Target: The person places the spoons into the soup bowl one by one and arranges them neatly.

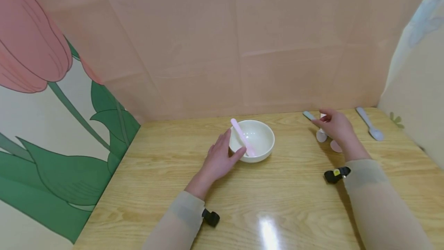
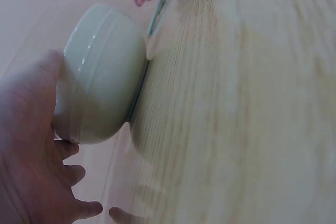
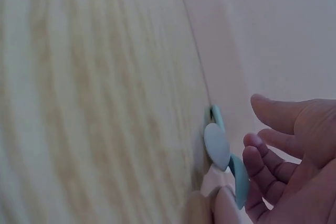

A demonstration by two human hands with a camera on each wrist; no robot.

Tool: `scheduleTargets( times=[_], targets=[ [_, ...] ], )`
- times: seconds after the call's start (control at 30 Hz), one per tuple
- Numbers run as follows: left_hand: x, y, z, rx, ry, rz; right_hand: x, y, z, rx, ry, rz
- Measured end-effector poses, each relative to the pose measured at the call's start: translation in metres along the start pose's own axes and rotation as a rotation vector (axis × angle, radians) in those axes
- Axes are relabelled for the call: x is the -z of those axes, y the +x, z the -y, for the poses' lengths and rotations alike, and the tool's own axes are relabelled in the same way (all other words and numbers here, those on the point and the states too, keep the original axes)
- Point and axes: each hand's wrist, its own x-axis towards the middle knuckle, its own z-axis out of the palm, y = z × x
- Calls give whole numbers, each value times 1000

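A white bowl (image 1: 261, 136) stands on the table with a pink spoon (image 1: 241, 134) leaning inside it, the handle over the far-left rim. My left hand (image 1: 218, 159) touches the bowl's left side, its fingers extended and its thumb at the near rim. At the back right, my right hand (image 1: 335, 126) is over a small group of spoons, thumb and fingers apart. A teal spoon (image 3: 240, 181) lies right by its fingertips, beside a pale spoon head (image 3: 217, 142) and a pink spoon (image 1: 335, 146). In the head view the hand hides part of this group.
A lavender spoon (image 1: 370, 124) lies to the right of my right hand. The wooden table (image 1: 166, 157) ends at a peach-coloured cloth (image 1: 194, 49) at the back. A flower-printed panel (image 1: 62, 165) borders its left side, and a pale panel (image 1: 416, 88) its right.
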Motion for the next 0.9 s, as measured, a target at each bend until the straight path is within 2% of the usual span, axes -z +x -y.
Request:
scheduleTargets(
  times=[0.43, 0.9],
  targets=[
    [0, 1, 1, -6, 0, -1, 2, -1, -13, -56, -15, 40],
    [-1, 2, 1, 0, -14, -2, 1, 1, -16, -51, -47, 33]
  ],
)
